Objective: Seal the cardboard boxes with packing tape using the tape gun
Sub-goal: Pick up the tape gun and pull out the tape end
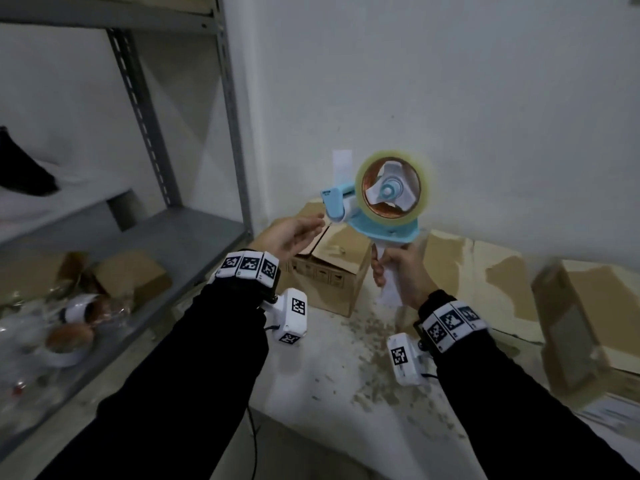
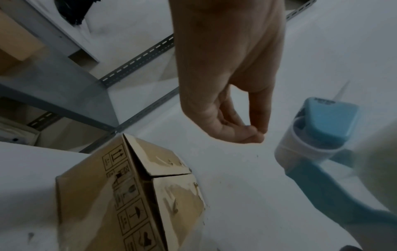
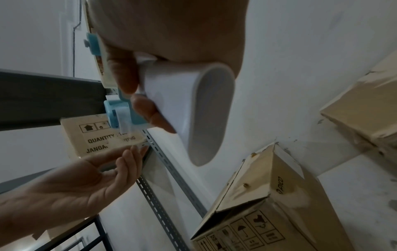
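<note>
My right hand [image 1: 393, 268] grips the white handle [image 3: 189, 110] of a blue and white tape gun [image 1: 349, 211] and holds it upright in the air above the table. A clear tape roll [image 1: 420, 202] sits on it. My left hand [image 1: 298, 232] reaches palm-up to the gun's front end [image 2: 328, 118], fingers loosely bent, with nothing seen held. A short loose tape end [image 3: 124, 127] hangs just above those fingertips. Below the hands stands a small cardboard box [image 1: 329, 275] with its top flaps [image 2: 167, 168] unsealed.
More cardboard boxes [image 1: 588, 323] line the wall to the right. The white table [image 1: 346, 358] is strewn with cardboard crumbs. A grey metal shelf rack [image 1: 156, 244] stands at the left, holding tape rolls [image 1: 74, 311] and small boxes.
</note>
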